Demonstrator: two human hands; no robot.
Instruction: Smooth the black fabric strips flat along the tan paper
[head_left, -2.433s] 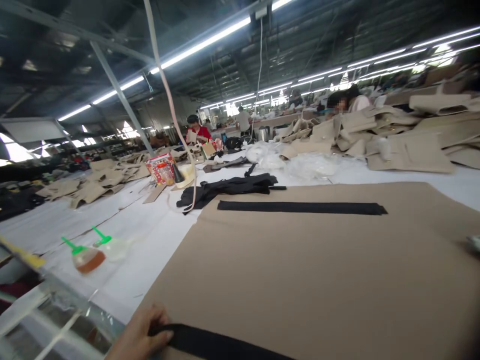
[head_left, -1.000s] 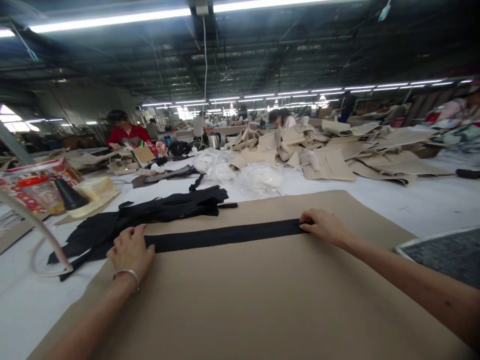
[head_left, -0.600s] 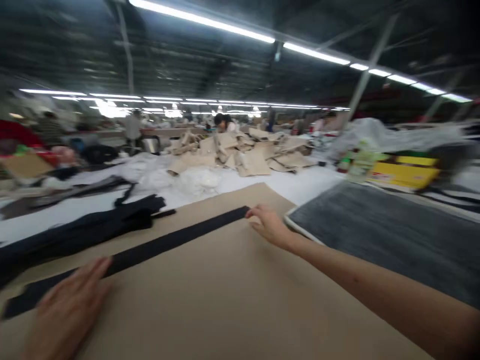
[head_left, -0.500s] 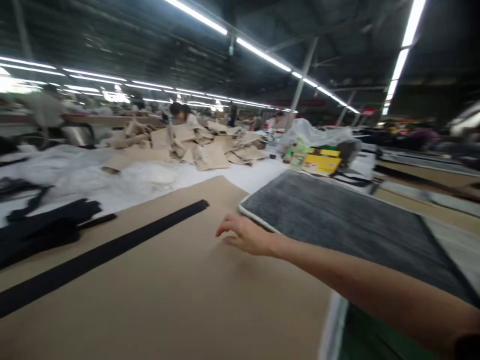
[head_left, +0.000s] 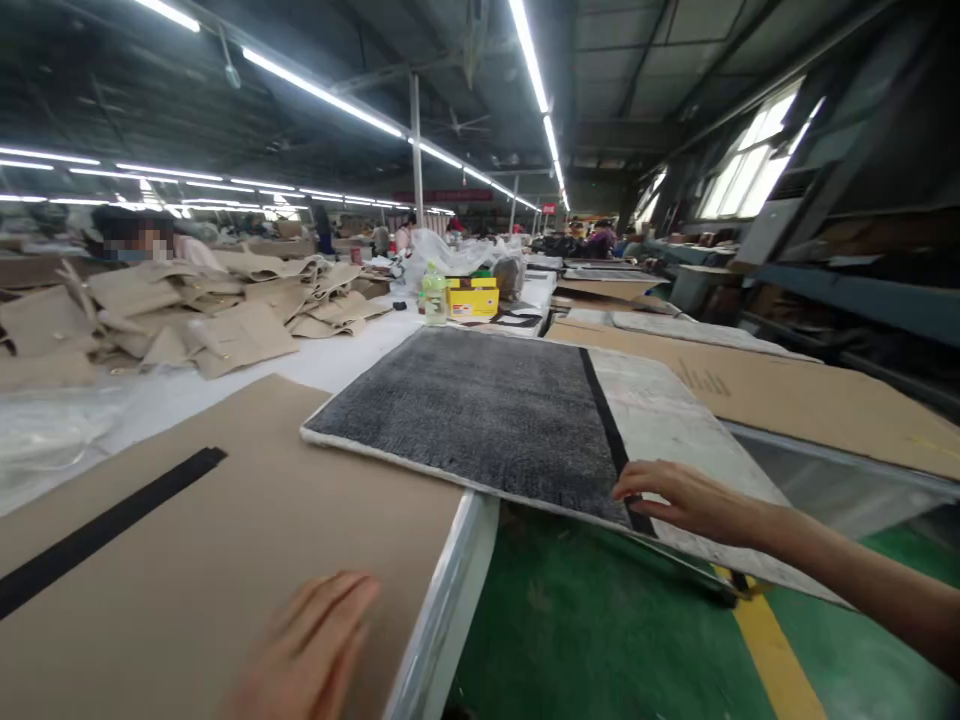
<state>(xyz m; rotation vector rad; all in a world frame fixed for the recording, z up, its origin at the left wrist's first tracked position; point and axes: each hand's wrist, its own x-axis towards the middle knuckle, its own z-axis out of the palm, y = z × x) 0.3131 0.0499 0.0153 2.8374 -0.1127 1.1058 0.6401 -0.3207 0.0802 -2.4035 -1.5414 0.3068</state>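
Note:
My right hand is over a black strip on a grey board, close to its front edge. Its fingers are bent but apart, with nothing seen between them; whether the fingertips touch the strip I cannot tell. To the left of the strip, a dark grey textured pad with a pale edge covers the board. Low in the view, my left hand, a little blurred, is stretched out over a large tan sheet and holds nothing. Another black strip lies flat on that sheet.
Tan cut pieces are heaped at the back left, with a person behind. A yellow box and a bottle stand past the pad. Green floor shows below the table edge.
The view has swung to the right. My right hand has gone from above the tan sheet to the strip on the grey board. My left hand has come into view.

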